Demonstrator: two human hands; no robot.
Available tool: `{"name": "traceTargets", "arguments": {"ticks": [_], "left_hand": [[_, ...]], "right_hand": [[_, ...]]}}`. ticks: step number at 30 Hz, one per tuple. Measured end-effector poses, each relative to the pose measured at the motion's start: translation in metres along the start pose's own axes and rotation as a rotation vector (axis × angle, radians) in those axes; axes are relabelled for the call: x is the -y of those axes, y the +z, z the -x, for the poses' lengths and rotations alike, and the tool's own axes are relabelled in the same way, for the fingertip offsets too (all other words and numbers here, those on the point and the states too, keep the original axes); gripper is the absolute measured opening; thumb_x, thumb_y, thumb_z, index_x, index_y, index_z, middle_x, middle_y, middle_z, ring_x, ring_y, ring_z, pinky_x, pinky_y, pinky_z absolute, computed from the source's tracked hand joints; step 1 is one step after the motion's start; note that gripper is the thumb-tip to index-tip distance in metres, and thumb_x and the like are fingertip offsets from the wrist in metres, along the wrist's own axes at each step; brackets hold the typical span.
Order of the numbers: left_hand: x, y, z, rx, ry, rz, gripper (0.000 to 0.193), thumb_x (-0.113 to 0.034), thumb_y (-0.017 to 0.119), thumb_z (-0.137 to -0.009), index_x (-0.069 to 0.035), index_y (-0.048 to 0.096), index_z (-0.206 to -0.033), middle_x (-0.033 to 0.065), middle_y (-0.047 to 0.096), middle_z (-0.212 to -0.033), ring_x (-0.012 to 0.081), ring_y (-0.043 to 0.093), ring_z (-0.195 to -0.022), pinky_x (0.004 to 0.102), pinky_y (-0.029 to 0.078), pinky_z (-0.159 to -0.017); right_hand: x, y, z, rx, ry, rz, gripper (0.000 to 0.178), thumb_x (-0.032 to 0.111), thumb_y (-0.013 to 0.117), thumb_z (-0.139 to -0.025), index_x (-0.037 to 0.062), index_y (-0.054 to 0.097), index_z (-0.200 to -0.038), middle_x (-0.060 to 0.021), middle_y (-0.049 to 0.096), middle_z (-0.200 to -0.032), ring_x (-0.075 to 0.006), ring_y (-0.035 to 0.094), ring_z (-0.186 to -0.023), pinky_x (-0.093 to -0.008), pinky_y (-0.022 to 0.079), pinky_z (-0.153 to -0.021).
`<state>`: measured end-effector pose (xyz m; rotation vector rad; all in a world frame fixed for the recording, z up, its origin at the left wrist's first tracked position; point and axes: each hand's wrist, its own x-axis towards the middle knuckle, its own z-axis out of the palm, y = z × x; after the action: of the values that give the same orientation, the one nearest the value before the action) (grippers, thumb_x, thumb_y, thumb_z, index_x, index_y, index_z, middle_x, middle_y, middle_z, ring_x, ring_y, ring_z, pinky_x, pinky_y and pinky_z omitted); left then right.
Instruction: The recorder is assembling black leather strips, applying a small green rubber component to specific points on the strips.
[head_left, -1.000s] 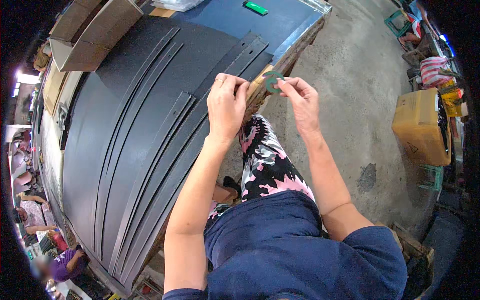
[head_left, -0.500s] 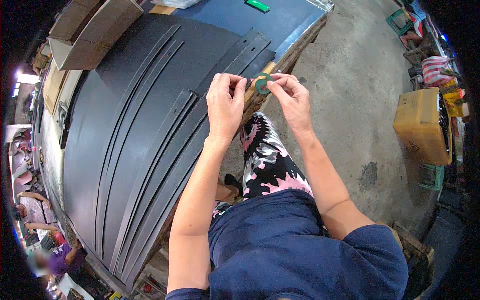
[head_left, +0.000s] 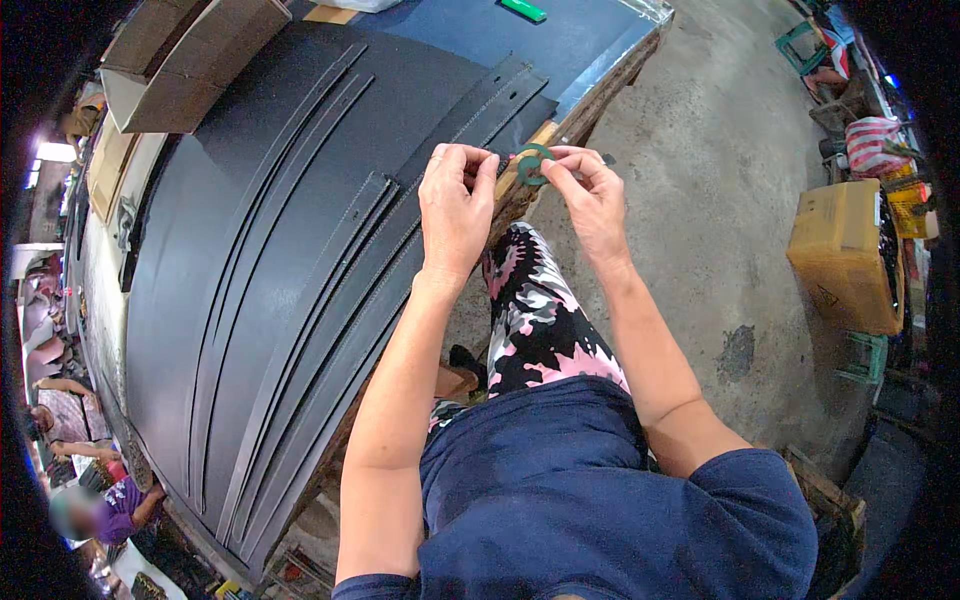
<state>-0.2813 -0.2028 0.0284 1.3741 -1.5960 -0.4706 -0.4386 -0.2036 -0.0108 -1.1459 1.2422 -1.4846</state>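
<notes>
My right hand (head_left: pixel 595 205) pinches a small flat green ring (head_left: pixel 525 172) between thumb and fingertips, over the edge of the worktable (head_left: pixel 165 330). Just left of the ring, my left hand (head_left: pixel 457 210) has its thumb and forefinger pressed together. What lies between those fingertips, if anything, is too small to make out. Below and left of my left hand, long black stitched strips (head_left: pixel 345 235) lie along the dark table surface. A pair of narrower black strips (head_left: pixel 240 215) lies farther left. One wide strip end (head_left: pixel 505 95) with slots rests beyond my hands.
An open cardboard box (head_left: pixel 195 75) stands at the table's far left. A small green object (head_left: pixel 522 10) lies on the blue far part. To the right, a brown carton (head_left: pixel 845 255) sits on the concrete floor (head_left: pixel 700 200). Another person (head_left: pixel 110 510) is at the lower left.
Both hands have shifted very slightly to the right in the picture, along with the ring. The ring has turned a little in my right fingers. The strips lie as before.
</notes>
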Motion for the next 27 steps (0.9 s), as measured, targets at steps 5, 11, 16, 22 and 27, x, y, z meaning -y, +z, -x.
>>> {"name": "traceTargets", "arguments": {"ticks": [5,11,16,22,27], "left_hand": [[0.002,-0.001,0.001,-0.003,0.004,0.005,0.013,-0.012,0.068,-0.088,0.000,0.065,-0.088,0.0104,0.062,-0.083,0.0195,0.061,-0.073,0.0304,0.048,-0.066],[-0.001,0.000,0.001,0.003,-0.010,0.010,0.013,-0.012,0.068,-0.088,0.000,0.064,-0.088,0.0104,0.062,-0.084,0.0196,0.061,-0.074,0.0304,0.049,-0.066],[0.000,0.000,0.001,0.001,0.026,0.010,0.010,-0.006,0.065,-0.088,0.003,0.061,-0.086,0.0122,0.058,-0.084,0.0222,0.060,-0.069,0.0323,0.050,-0.062],[0.001,0.001,0.001,-0.006,0.029,0.015,0.010,-0.007,0.065,-0.088,0.002,0.061,-0.086,0.0122,0.058,-0.084,0.0219,0.060,-0.069,0.0321,0.050,-0.063],[0.000,-0.001,0.001,-0.006,-0.012,0.030,0.012,-0.010,0.068,-0.088,0.001,0.063,-0.087,0.0097,0.062,-0.085,0.0174,0.062,-0.073,0.0297,0.050,-0.066]], "right_hand": [[0.007,0.000,0.000,0.001,-0.015,-0.026,0.013,0.014,0.074,-0.083,0.0017,0.070,-0.079,-0.0046,0.064,-0.103,-0.0061,0.051,-0.078,-0.0224,0.041,-0.065],[0.007,0.001,0.000,0.033,-0.013,0.080,0.015,0.015,0.073,-0.084,0.0013,0.069,-0.079,-0.0056,0.064,-0.104,-0.0070,0.053,-0.077,-0.0232,0.043,-0.067],[0.009,0.001,0.001,0.036,-0.032,0.127,0.014,0.014,0.073,-0.083,0.0015,0.069,-0.079,-0.0059,0.064,-0.105,-0.0076,0.053,-0.075,-0.0237,0.044,-0.066],[0.010,0.002,0.003,0.039,-0.047,0.121,0.014,0.013,0.073,-0.083,0.0012,0.068,-0.078,-0.0061,0.064,-0.105,-0.0078,0.055,-0.076,-0.0237,0.045,-0.067],[0.010,0.000,0.002,0.030,-0.035,0.070,0.013,0.012,0.074,-0.083,0.0009,0.069,-0.079,-0.0072,0.063,-0.104,-0.0083,0.056,-0.077,-0.0237,0.046,-0.069]]}}
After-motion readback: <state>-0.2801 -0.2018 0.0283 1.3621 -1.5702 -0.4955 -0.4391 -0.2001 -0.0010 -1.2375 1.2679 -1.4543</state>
